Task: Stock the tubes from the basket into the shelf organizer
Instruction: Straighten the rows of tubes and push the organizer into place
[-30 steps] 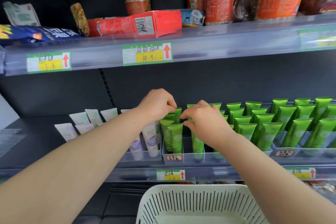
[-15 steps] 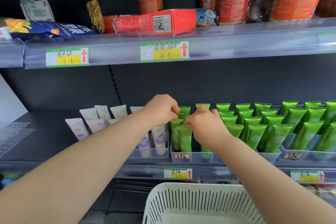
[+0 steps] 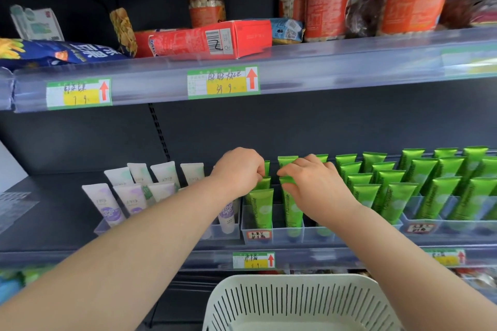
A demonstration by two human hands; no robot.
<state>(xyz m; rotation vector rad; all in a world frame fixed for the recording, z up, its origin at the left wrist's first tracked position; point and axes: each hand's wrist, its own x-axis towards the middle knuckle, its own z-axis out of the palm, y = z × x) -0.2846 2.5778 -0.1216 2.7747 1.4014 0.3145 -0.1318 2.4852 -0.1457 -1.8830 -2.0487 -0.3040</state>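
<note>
Shelf organizer (image 3: 279, 235): left hand (image 3: 239, 172), right hand (image 3: 314, 183) pinching green tubes (image 3: 287, 161).

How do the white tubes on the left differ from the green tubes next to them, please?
The white tubes are pale with pastel prints; the green tubes are bright green. Only a few white tubes stand there; green tubes fill many rows. The left hand and right hand pinch green tubes, not white tubes. Both stand cap-down in the clear organizer.
</note>
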